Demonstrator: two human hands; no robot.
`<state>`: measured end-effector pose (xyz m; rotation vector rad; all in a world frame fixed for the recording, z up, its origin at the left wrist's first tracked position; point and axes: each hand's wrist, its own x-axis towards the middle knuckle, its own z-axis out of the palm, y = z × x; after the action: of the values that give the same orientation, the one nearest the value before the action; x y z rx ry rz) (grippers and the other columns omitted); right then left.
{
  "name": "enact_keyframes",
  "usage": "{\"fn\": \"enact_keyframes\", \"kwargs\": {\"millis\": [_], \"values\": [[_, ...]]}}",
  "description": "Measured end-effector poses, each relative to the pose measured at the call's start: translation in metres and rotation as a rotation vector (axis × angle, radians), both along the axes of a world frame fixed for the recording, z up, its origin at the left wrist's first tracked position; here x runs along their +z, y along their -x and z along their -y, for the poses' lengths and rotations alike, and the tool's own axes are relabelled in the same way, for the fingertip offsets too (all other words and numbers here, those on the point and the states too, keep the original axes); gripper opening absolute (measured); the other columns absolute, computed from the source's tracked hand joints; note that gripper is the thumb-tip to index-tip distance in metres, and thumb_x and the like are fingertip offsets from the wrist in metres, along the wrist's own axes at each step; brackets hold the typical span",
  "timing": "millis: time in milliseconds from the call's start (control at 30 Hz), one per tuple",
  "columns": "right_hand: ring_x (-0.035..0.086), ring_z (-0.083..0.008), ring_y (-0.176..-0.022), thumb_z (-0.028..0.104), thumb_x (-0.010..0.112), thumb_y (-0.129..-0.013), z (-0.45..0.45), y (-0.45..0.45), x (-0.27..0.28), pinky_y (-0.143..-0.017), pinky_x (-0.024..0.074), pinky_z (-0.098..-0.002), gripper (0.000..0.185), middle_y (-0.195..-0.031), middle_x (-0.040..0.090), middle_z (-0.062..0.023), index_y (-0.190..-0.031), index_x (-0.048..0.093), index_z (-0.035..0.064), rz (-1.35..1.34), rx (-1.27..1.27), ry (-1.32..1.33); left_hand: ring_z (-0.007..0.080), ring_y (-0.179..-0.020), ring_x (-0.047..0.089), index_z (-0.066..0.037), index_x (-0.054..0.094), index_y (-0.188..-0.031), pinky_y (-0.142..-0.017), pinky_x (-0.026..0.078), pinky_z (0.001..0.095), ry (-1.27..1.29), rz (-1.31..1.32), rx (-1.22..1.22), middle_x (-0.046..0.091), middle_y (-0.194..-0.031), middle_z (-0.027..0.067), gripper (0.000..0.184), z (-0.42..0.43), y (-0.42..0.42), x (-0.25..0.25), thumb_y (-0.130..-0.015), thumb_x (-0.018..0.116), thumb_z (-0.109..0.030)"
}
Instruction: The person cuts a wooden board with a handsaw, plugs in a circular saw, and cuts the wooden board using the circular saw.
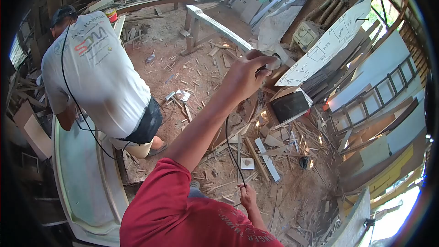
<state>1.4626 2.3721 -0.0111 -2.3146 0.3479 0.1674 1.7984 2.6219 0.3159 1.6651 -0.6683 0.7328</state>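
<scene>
Where the black cable (237,166) is running: near centre, from behind the left forearm (201,123) down into the right hand (248,196)
Right hand: clasping the cable
Left hand (250,73): pinching a small pale piece (274,63); type unclear
Cable handling: likely feeling light, flexible; best holding mid-length, not tugging

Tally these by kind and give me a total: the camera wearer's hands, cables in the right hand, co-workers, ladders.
Hands: 2 (left hand, right hand)
Cable in the right hand: 1
Co-worker: 1
Ladder: 1
Total: 5
</scene>
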Motion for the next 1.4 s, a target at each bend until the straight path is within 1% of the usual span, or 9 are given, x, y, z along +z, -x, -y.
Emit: {"fn": "enact_keyframes", "kwargs": {"millis": [167,267,367,567,867,967,1267,1367,1400], "values": [[0.071,-0.0291,-0.081,0.041,0.054,-0.111,0.003,-0.015,-0.005,-0.074,0.0515,-0.0414,0.04,-0.08,0.069,-0.0165,-0.113,0.079,0.0097,-0.018,-0.014,-0.023,0.0272,-0.091,0.077,-0.008,0.076,-0.128,-0.078,0.059,0.0396,0.018,-0.074,0.037,0.075,-0.113,0.0146,0.038,0.003,-0.003,0.006,-0.091,0.084,-0.009],[0.074,-0.0393,-0.091,0.042,0.055,-0.11,0.003,-0.022,0.002,-0.08,0.0547,-0.0457,0.037,-0.09,0.074,-0.0209,-0.115,0.077,0.0123,-0.07,-0.014,-0.015,0.0274,-0.09,0.076,-0.007,0.076,-0.129,-0.076,0.058,0.0406,0.034,0.032,0.013,0.075,-0.113,0.015,0.038,0.003,-0.007,0.007,-0.091,0.084,-0.009],[0.074,-0.0409,-0.093,0.041,0.056,-0.11,0.001,-0.027,0.0,-0.08,0.0549,-0.0467,0.036,-0.093,0.075,-0.0217,-0.114,0.077,0.0121,-0.082,0.002,-0.035,0.0283,-0.087,0.075,-0.006,0.076,-0.129,-0.075,0.058,0.0399,-0.009,0.034,-0.03,0.075,-0.111,0.0146,0.038,0.0,-0.013,0.008,-0.092,0.083,-0.008],[0.073,-0.0339,-0.085,0.042,0.054,-0.111,-0.003,-0.024,-0.012,-0.077,0.0533,-0.0438,0.04,-0.084,0.072,-0.02,-0.112,0.079,0.0096,-0.008,0.028,-0.06,0.0301,-0.083,0.075,-0.005,0.076,-0.127,-0.074,0.057,0.0384,-0.112,-0.011,0.063,0.074,-0.105,0.0154,0.035,-0.001,-0.01,0.017,-0.092,0.081,-0.004],[0.071,-0.0397,-0.089,0.036,0.054,-0.109,-0.012,-0.03,-0.014,-0.08,0.0533,-0.0463,0.034,-0.087,0.071,-0.0215,-0.116,0.076,0.0116,-0.06,0.104,-0.056,0.0305,-0.088,0.076,-0.007,0.076,-0.126,-0.075,0.059,0.0406,-0.078,0.06,0.152,0.075,-0.106,0.0146,0.034,0.008,-0.007,0.012,-0.092,0.078,-0.002],[0.071,-0.0396,-0.086,0.037,0.053,-0.11,-0.017,-0.033,-0.015,-0.077,0.0524,-0.0469,0.035,-0.083,0.069,-0.0214,-0.115,0.076,0.0111,-0.075,0.12,-0.079,0.0289,-0.092,0.078,-0.008,0.077,-0.125,-0.077,0.061,0.0404,-0.189,0.305,0.223,0.076,-0.11,0.0143,0.032,0.008,-0.014,0.006,-0.093,0.077,-0.001],[0.072,-0.0387,-0.086,0.042,0.053,-0.111,-0.017,-0.037,-0.024,-0.077,0.0532,-0.0462,0.04,-0.084,0.07,-0.021,-0.114,0.078,0.0102,-0.05,0.086,-0.101,0.0219,-0.092,0.079,-0.005,0.077,-0.122,-0.077,0.063,0.0335,0.001,0.005,0.049,0.077,-0.115,0.014,0.029,0.013,-0.006,0.01,-0.093,0.081,-0.007],[0.073,-0.0373,-0.089,0.041,0.054,-0.111,-0.015,-0.035,-0.021,-0.079,0.0537,-0.0445,0.039,-0.088,0.073,-0.0204,-0.115,0.078,0.0105,-0.014,0.066,-0.103,0.0208,-0.092,0.079,-0.001,0.077,-0.12,-0.075,0.062,0.0333,0.176,-0.256,0.109,0.078,-0.109,0.0142,0.03,0.019,-0.004,0.004,-0.092,0.084,-0.01],[0.073,-0.0345,-0.088,0.039,0.056,-0.11,-0.014,-0.035,-0.015,-0.079,0.0535,-0.0426,0.037,-0.088,0.073,-0.0192,-0.115,0.078,0.0104,-0.019,0.074,-0.107,0.0242,-0.093,0.079,-0.001,0.076,-0.12,-0.076,0.062,0.0351,0.101,-0.075,0.261,0.078,-0.105,0.0148,0.033,0.02,-0.004,-0.001,-0.091,0.086,-0.013]]}}
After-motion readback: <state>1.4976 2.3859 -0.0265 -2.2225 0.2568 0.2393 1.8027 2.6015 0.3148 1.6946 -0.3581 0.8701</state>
